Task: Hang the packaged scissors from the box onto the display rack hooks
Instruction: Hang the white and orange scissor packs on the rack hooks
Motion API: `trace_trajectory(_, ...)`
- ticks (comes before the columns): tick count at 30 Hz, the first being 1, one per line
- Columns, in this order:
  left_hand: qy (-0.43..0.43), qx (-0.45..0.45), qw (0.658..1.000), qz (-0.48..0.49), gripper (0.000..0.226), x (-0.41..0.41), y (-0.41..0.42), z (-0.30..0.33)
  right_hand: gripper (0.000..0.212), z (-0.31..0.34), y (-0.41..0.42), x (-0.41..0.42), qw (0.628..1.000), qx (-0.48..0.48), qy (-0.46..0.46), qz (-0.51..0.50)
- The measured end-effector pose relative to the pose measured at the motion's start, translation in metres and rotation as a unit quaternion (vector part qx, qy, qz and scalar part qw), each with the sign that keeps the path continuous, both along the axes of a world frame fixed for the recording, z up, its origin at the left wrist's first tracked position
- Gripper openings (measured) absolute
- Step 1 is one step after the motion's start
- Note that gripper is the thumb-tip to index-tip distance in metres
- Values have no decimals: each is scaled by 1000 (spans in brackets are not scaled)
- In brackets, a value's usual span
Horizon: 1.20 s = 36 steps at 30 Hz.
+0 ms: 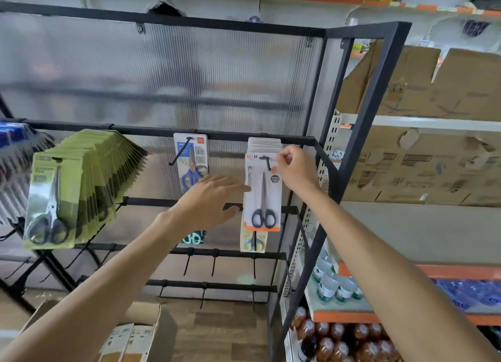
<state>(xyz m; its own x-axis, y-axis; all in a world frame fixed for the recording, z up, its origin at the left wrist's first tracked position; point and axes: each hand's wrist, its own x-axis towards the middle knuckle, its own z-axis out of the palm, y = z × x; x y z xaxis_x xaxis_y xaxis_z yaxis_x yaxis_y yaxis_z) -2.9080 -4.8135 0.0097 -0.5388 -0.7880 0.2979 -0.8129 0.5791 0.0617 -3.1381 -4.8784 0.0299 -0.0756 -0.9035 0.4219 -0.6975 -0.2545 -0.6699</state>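
A white-and-orange package of black-handled scissors hangs at the tip of a black hook on the display rack, in front of several like packages. My right hand pinches the package's top right corner at the hook. My left hand is spread with straight fingers, its fingertips against the package's left edge. The cardboard box stands on the floor at the bottom left with packages inside.
A thick row of green scissor packs hangs at the left. One blue-handled scissor pack hangs on the middle hook. Bare hooks line the lower bars. The black rack frame borders shelves of cartons and bottles on the right.
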Motion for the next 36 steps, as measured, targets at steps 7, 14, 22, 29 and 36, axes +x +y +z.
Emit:
trace_trajectory(7,52,9,998,31,54,25,22,-31,41,-23,53,-6,992,-87,83,-34)
trace_trajectory(14,128,116,976,134,59,73,85,-138,71,-141,133,14,964,26,250,90)
trace_trajectory(22,115,238,933,245,69,147,178,-237,78,-203,157,92,924,136,282,221)
trace_trajectory(29,71,325,838,433,83,217,276,-276,87,-261,182,192,863,221,301,341)
trace_trajectory(36,76,389,795,458,79,284,312,-299,90,-310,203,271,809,274,368,369)
